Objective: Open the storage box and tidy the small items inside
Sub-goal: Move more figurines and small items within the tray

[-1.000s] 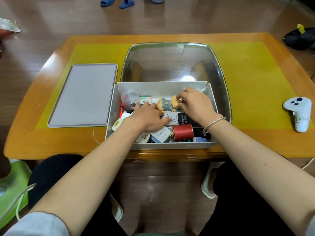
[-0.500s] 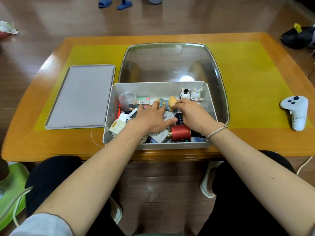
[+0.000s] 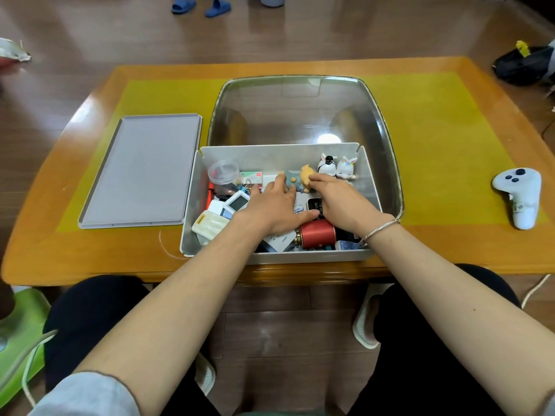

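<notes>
**Both hands reach into an open storage box on a low table**

Seen from above, a white storage box (image 3: 279, 256) sits open at the near edge of an orange wooden table (image 3: 90, 253), at the 6 o'clock side of the tabletop. Its flat grey lid (image 3: 141, 169) lies on the table at 9 o'clock of the box, just beside it. A clear domed cover (image 3: 300, 109) rests at 12 o'clock, touching the box's far wall.

Both bare forearms stretch forward from the bottom of the view and converge over the box. The left hand (image 3: 270, 205) lies palm down over the clutter, fingers extended and close together, fingertips touching a blue and orange figurine (image 3: 295, 180) that lies on its side. The right hand (image 3: 342, 202), with a silver bracelet (image 3: 380, 229) at the wrist, meets the figurine from 3 o'clock; its fingers curl toward the toy, though whether they pinch it cannot be told.

Two small white figurines (image 3: 336, 168) stand upright in the box's far right corner. A red tin (image 3: 316, 234) lies at 6 o'clock of the hands. A white game controller (image 3: 519, 193) rests well apart at 3 o'clock.
</notes>
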A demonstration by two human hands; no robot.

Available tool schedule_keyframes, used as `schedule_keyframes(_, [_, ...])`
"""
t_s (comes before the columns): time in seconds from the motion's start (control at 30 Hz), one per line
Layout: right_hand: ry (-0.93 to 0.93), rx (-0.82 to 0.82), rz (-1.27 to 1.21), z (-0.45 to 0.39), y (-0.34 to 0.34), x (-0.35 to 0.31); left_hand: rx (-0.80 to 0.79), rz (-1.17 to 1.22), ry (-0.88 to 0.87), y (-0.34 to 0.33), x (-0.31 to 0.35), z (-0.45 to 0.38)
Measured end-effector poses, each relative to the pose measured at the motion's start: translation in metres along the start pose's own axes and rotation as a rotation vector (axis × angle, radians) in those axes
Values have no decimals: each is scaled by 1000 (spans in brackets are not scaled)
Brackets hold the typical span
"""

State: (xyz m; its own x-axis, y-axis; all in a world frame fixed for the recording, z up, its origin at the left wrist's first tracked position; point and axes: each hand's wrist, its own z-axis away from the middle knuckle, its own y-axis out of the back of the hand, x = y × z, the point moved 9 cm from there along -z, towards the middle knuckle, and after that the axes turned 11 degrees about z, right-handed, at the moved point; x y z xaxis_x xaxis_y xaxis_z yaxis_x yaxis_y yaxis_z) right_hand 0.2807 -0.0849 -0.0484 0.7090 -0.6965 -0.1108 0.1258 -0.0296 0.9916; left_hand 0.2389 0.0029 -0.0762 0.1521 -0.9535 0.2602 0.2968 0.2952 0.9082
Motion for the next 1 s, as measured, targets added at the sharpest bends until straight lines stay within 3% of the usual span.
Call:
schedule_keyframes(0.37, [-89,126,-24,11,31,33,-27,-1,2,-6,-3,-1])
schedule_keyframes(0.6, [-5,-242,220,8,-7,25,13,47,-13,2,-4,1])
schedule_keyframes(0.7, [13,-302,272,4,-18,22,48,85,-35,10,-5,7])
schedule_keyframes(1.0, [21,-145,114,-3,9,22,318,320,-168,40,-16,36])
